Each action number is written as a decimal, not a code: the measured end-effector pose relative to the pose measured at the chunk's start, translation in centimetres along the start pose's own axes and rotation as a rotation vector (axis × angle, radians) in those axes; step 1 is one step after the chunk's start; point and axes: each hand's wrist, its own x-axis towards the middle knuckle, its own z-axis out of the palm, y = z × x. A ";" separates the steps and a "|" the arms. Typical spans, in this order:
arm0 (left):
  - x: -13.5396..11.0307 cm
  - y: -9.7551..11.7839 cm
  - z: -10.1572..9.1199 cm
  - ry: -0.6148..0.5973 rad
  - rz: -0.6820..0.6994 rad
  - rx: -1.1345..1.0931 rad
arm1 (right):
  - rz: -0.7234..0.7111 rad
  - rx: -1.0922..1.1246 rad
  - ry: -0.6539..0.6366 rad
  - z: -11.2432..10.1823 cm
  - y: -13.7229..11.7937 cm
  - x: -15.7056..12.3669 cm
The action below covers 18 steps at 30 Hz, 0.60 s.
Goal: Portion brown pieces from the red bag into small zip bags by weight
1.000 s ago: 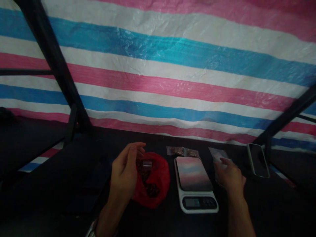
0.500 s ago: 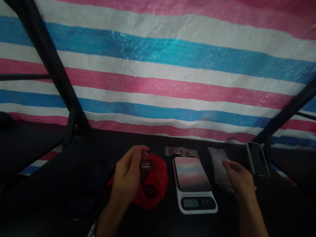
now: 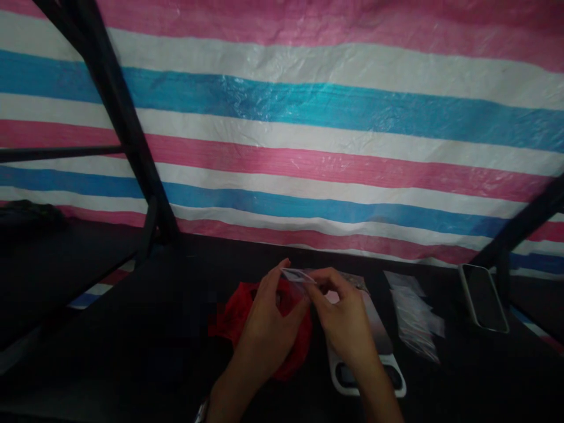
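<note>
Pinching a small clear plastic pouch (image 3: 298, 275) between them, the left hand (image 3: 269, 320) and the right hand (image 3: 343, 320) are meeting above the dark tabletop (image 3: 145, 352), fingertips of both closed on the pouch's top edge. It is hanging over the crumpled red plastic bag (image 3: 238, 311), which is lying just beside the white digital kitchen scale (image 3: 379, 376); the right wrist is covering much of the scale's platform. A loose stack of clear empty pouches (image 3: 414, 314) is lying right of the scale, and a black phone in a pale case (image 3: 483, 296) is resting near the table's right edge. Bare tabletop is stretching left of the red bag, bounded by a slanting black metal post (image 3: 127, 141).
</note>
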 end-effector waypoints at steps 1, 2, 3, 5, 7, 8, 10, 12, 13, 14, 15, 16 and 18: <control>0.0 -0.2 -0.1 0.012 -0.003 -0.019 | -0.018 -0.018 -0.012 0.5 0.1 -0.1; 0.0 -0.3 -0.3 0.022 0.001 -0.033 | -0.040 -0.039 -0.008 0.9 0.1 -0.2; 0.0 -0.3 -0.5 0.025 0.009 -0.041 | -0.059 -0.062 0.002 1.1 0.2 -0.2; -0.2 -0.3 -0.8 -0.004 0.019 -0.063 | -0.077 -0.103 0.020 1.4 0.3 -0.2; -0.4 -0.2 -1.1 -0.053 0.015 -0.093 | -0.062 -0.130 0.028 1.7 0.3 -0.2; -0.5 -0.2 -1.2 -0.071 0.007 -0.111 | -0.049 -0.133 0.025 1.9 0.3 -0.2; -0.6 -0.2 -1.6 -0.092 -0.001 -0.150 | -0.019 -0.120 -0.009 2.5 0.1 -0.3; -0.5 -0.5 -2.1 -0.110 0.001 -0.215 | 0.023 -0.088 -0.072 3.2 -0.1 -0.5; -0.4 -0.6 -2.4 -0.125 0.001 -0.260 | 0.050 -0.065 -0.106 3.5 -0.2 -0.5; -0.3 -0.7 -2.7 -0.144 0.000 -0.305 | 0.080 -0.038 -0.138 3.8 -0.4 -0.6; -0.1 -0.8 -3.0 -0.159 -0.005 -0.344 | 0.110 -0.009 -0.170 4.0 -0.5 -0.7; 0.0 -0.8 -3.3 -0.169 -0.013 -0.372 | 0.134 0.022 -0.204 4.2 -0.6 -0.8; 0.2 -0.9 -3.9 -0.169 -0.042 -0.396 | 0.155 0.071 -0.288 4.1 -0.9 -0.9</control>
